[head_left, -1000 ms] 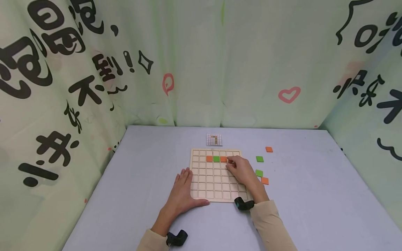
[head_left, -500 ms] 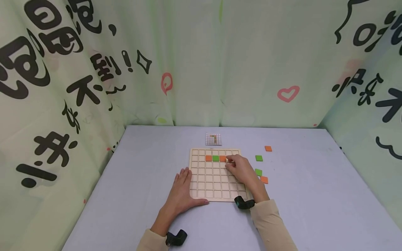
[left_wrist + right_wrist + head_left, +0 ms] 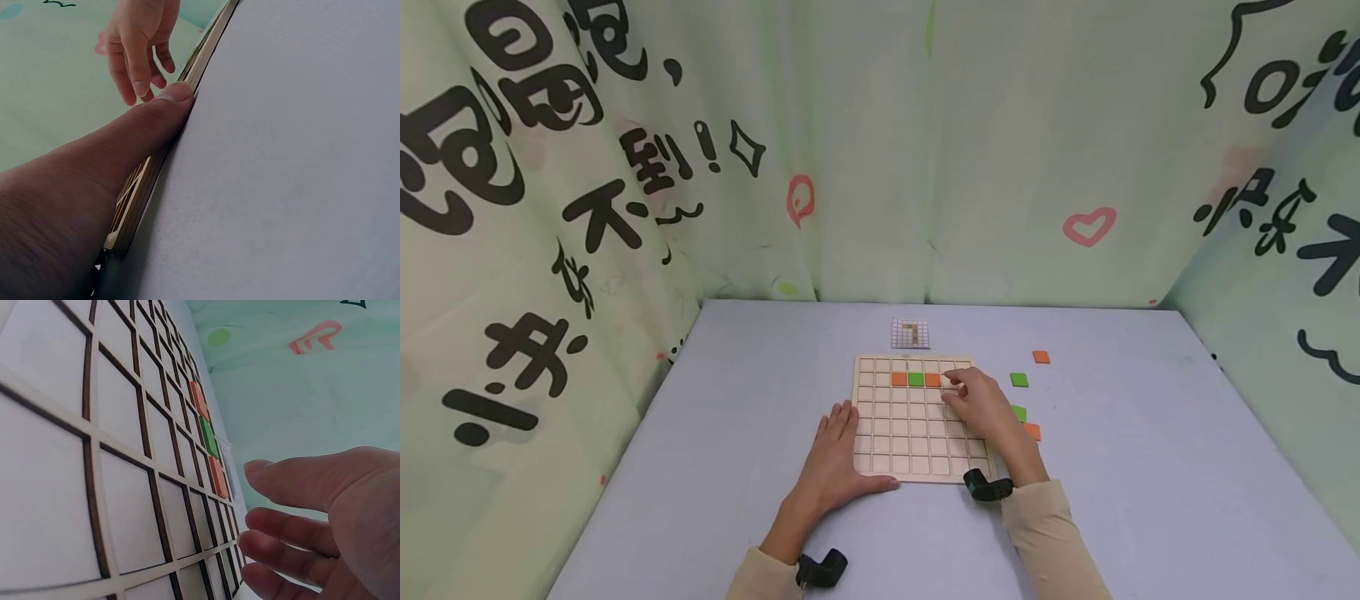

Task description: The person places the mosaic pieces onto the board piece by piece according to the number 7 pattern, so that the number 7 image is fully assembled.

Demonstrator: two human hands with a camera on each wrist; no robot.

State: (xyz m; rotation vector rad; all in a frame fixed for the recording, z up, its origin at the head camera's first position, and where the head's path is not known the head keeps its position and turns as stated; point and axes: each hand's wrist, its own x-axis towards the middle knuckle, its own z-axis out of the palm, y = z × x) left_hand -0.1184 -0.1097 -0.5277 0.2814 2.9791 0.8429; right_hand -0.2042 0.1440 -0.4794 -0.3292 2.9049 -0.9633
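A wooden grid board [image 3: 898, 429] lies on the table. Three square tiles sit side by side in its second row from the far edge: an orange tile [image 3: 898, 380], a green tile [image 3: 916, 379] and another orange tile [image 3: 932, 380]. My left hand [image 3: 835, 458] rests at the board's near-left corner, fingers straight along the left side and thumb on the near edge. Just right of the tile row, my right hand [image 3: 981, 406] hovers over the board. In the right wrist view its thumb [image 3: 294, 478] and loosely curled fingers [image 3: 287, 550] stand apart with nothing between them.
A small card with a printed grid pattern [image 3: 910, 334] lies beyond the board. Right of the board are loose tiles: an orange one [image 3: 1041, 357], a green one [image 3: 1018, 380], and a green [image 3: 1019, 412] and an orange one [image 3: 1033, 432] partly behind the right arm. Printed curtains surround the table.
My right hand has lifted slightly and drawn a little to the right, away from the right-hand orange tile. The left hand has stayed in place, and the tiles have not moved.
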